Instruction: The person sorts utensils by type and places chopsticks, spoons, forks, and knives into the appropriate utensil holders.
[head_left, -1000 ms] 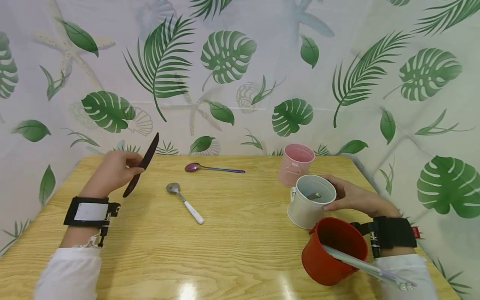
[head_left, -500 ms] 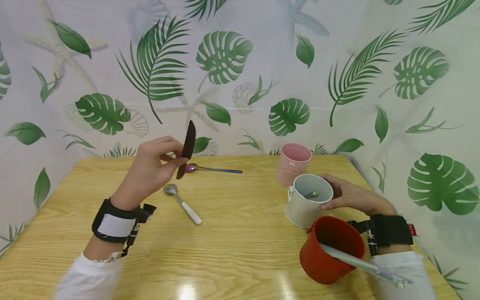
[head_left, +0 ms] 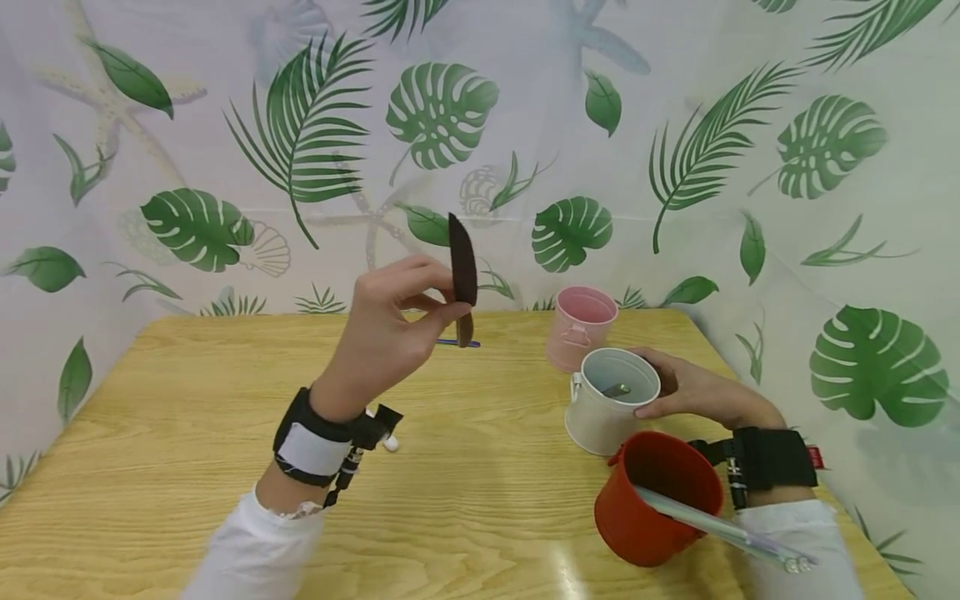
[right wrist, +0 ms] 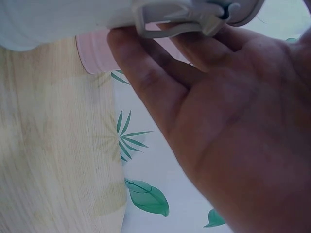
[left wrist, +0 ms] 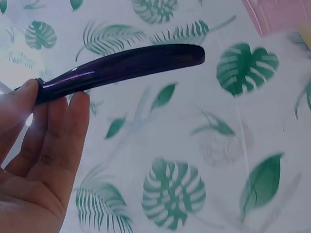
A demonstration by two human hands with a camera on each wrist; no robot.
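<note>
My left hand point(head_left: 397, 321) pinches a dark table knife point(head_left: 463, 262) near one end, between thumb and fingers. The knife stands nearly upright above the table; the left wrist view shows its smooth, glossy handle point(left wrist: 126, 65). My right hand point(head_left: 697, 392) holds the small white bucket point(head_left: 596, 425) by its far right side, thumb near the rim and fingers partly hidden behind it. A short metal piece point(head_left: 618, 389) shows inside that bucket. In the right wrist view, fingers touch the bucket below its wire handle point(right wrist: 170, 34).
Behind the white bucket stands a pink bucket point(head_left: 577, 337). Closer to me, a tilted red bucket point(head_left: 645, 525) holds long pale shiny sticks point(head_left: 712, 525) that lean over my right forearm. My left hand mostly hides two spoons; a blue handle tip point(head_left: 472, 344) and white handle end point(head_left: 391, 444) show.
My left hand has carried the knife rightward across the table and slightly up, and the knife has turned more upright. The right hand stays on the white bucket.
</note>
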